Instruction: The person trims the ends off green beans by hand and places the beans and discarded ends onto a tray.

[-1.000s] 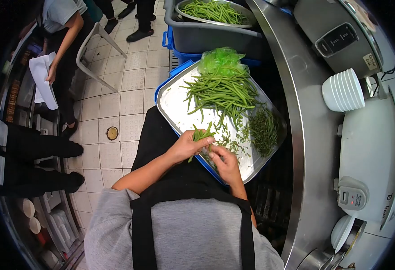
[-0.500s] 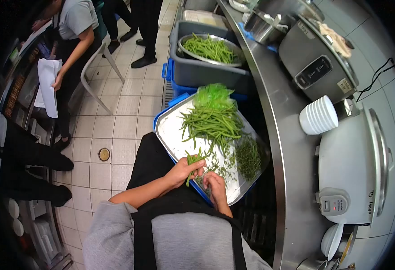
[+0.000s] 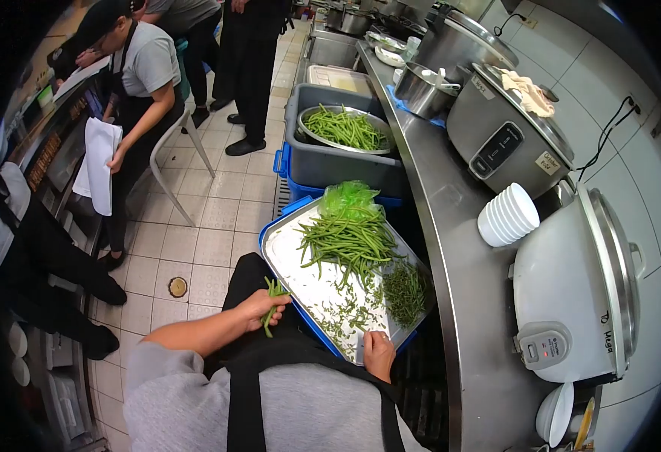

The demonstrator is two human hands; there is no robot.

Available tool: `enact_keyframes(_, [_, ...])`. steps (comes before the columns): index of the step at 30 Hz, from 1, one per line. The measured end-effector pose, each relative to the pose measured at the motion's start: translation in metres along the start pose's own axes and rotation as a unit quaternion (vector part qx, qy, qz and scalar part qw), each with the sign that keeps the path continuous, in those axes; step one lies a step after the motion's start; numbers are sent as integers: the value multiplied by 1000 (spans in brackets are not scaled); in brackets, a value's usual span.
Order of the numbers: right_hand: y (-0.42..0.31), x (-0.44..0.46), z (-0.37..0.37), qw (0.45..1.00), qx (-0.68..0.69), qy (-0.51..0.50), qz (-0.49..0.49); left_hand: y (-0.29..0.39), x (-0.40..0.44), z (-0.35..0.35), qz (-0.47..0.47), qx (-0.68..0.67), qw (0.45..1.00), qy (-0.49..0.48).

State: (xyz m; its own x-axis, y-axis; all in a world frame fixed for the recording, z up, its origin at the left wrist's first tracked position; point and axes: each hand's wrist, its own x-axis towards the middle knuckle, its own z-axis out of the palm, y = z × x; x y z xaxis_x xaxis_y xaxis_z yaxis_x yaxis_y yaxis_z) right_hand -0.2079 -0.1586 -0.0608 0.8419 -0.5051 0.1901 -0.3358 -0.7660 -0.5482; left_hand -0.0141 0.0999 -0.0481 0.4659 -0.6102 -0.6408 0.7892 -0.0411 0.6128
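Note:
My left hand (image 3: 261, 310) is closed round a small bunch of green beans (image 3: 273, 290), just off the near left edge of the tray. My right hand (image 3: 378, 355) is at the tray's near right edge with its fingers curled; a small pale, greyish piece shows beside them, too small to name. The white tray (image 3: 285, 256) bears a heap of long green beans (image 3: 349, 241), a green plastic bag (image 3: 349, 200) behind it, a darker pile of short trimmings (image 3: 403, 294) at the right and scattered bits near me.
Beyond the tray, a grey bin (image 3: 345, 167) holds a metal bowl (image 3: 379, 149) of green beans. On my right runs a steel counter (image 3: 451, 301) with stacked white bowls (image 3: 507, 215) and large rice cookers (image 3: 572, 279). A person holding papers (image 3: 100, 166) and other people stand at left.
My hands have moved apart: the left, with its beans, went left off the tray, and the right went down toward the tray's near edge. The camera view has shifted.

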Motion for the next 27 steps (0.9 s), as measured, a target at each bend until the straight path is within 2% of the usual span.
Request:
enact_keyframes(2, [-8, -4, 2, 999, 2, 47, -27, 29, 11, -3, 9, 85, 996, 6])
enact_keyframes(4, [-5, -4, 5, 999, 1, 49, -11, 79, 37, 1, 51, 194, 980, 10])
enact_keyframes(6, [-5, -4, 5, 999, 6, 53, -11, 151, 85, 14, 186, 382, 904, 41])
enact_keyframes(7, [-4, -3, 6, 998, -11, 50, -23, 200, 76, 41, 222, 434, 871, 60])
enact_keyframes(8, [-3, -3, 6, 998, -29, 47, -34, 242, 110, 44, 318, 479, 816, 63])
enact_keyframes(9, [-2, -4, 6, 997, -47, 43, -44, 286, 99, 71, 330, 496, 801, 57])
enact_keyframes(10, [-3, -4, 5, 998, -48, 36, -32, 325, 100, 86, 303, 494, 814, 35])
enact_keyframes(11, [-6, -4, 3, 998, -48, 28, -20, 364, 129, 91, 383, 619, 671, 139])
enact_keyframes(12, [-7, -3, 2, 999, -50, 20, -8, 380, 109, 114, 405, 647, 608, 220])
enact_keyframes(13, [-6, -4, 2, 999, -46, 26, -8, 387, 98, 130, 422, 629, 594, 271])
enact_keyframes(14, [-5, -4, 4, 999, -41, 32, -7, 386, 101, 136, 490, 592, 561, 307])
enact_keyframes(16, [-4, -3, 4, 999, -35, 31, -5, 363, 107, 144, 563, 542, 562, 273])
enact_keyframes(17, [-6, -2, 3, 999, -34, 24, -3, 342, 114, 142, 564, 545, 582, 215])
enact_keyframes(18, [-8, -1, 1, 999, -32, 16, 0, 316, 123, 137, 562, 546, 601, 157])
enact_keyframes(20, [-10, 0, -1, 999, -33, 7, -17, 275, 135, 123, 444, 706, 552, 2])
enact_keyframes(22, [-10, 2, -1, 999, -37, 2, -29, 224, 139, 112, 323, 762, 560, -29])
enact_keyframes(24, [-8, 3, 0, 998, -41, 1, -37, 180, 145, 104, 342, 746, 571, -23])
enact_keyframes(26, [-5, 2, 2, 998, -51, -7, -40, 141, 165, 93, 433, 704, 561, -40])
enact_keyframes(27, [-4, 3, 3, 998, -55, -11, -40, 132, 150, 102, 428, 743, 514, -14])
